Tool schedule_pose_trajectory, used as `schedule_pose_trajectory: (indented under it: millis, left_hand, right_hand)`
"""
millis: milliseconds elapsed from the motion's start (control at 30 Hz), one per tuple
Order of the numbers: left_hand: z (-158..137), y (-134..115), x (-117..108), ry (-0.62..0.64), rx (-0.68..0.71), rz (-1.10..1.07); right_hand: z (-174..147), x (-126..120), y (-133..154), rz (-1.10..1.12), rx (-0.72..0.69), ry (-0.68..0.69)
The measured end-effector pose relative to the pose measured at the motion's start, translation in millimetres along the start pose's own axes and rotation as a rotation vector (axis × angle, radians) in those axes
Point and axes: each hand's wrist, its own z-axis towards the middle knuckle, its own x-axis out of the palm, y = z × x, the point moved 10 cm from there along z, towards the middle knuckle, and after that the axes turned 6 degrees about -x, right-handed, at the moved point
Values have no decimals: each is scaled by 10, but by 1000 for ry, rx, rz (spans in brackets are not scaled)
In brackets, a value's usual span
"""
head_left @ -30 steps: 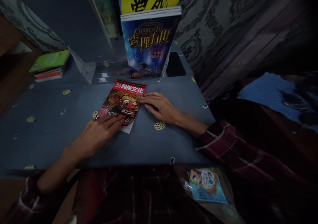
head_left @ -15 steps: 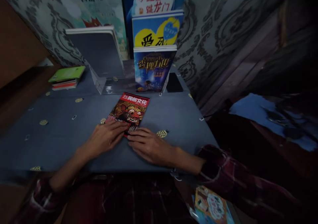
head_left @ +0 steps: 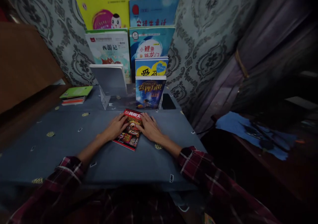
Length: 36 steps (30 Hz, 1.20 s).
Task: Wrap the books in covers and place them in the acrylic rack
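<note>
A small red book [head_left: 129, 138] with a mask pictured on its cover lies on the blue patterned tablecloth in front of me. My left hand [head_left: 115, 128] rests on its left side, fingers stretched over the upper left of the cover. On the opposite side, my right hand [head_left: 151, 130] lies open with its fingers along the upper right edge and its thumb reaching over the cover. Part of the white title is covered by the right fingers. Neither hand visibly lifts the book.
Behind the book a clear stand [head_left: 105, 101] holds several upright books, including a dark blue book [head_left: 150, 94] and a grey-backed book [head_left: 110, 80]. A green-topped stack [head_left: 77, 93] sits at the back left. A flat black object [head_left: 168, 101] lies right of the stand.
Both hands have moved from the book's near end up to its left and right sides. The lower cover now shows. My view has tilted up, bringing more standing books into sight.
</note>
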Motion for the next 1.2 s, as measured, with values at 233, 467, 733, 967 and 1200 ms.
schedule_pose_trajectory:
  millis: [233,467,733,967,1200]
  left_hand:
    - [85,-13,-13,-31,-179,90]
    - [232,90,-101,-105,-268,-157]
    - [320,607,0,-100,-430,-936]
    - [216,526,167,35,-482,-1349]
    - [148,465,229,58,-570,-1765]
  right_hand:
    - [-45,53,-56,-32,-1,83]
    - [-239,92,207,23,-95,280]
    - [-286,171,213,109,-116,330]
    - [-292,274,65,245,-178,228]
    - [-229,235,-250,381,-127,-72]
